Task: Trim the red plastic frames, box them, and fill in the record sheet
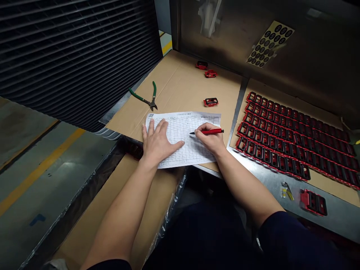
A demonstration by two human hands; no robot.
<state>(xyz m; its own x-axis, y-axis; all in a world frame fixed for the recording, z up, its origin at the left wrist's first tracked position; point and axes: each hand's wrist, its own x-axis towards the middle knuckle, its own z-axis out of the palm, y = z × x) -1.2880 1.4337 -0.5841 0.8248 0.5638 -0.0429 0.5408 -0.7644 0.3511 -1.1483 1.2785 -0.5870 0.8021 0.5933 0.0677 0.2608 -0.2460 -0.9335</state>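
Note:
A printed form with a ruled grid [180, 157] lies on the cardboard at the table's front edge. My left hand [157, 140] rests flat on its left part, fingers spread and thumb pointing right. In my right hand [210, 140] is a red pen [212, 131], its dark tip over the right middle of the sheet. Whether the tip touches the paper I cannot tell. Just beyond the sheet's top left corner lie green-handled cutting pliers [150, 99], jaws toward me. A red and black part [210, 102] sits beyond the top right edge.
Two more red and black parts [210, 74] lie farther back. Rows of similar parts [275, 131] cover the cardboard at right, with one part [313, 202] nearer me. A black slatted panel [78, 56] stands left; a sticker sheet [270, 44] is on the metal wall. Below is a plastic-lined box [112, 202].

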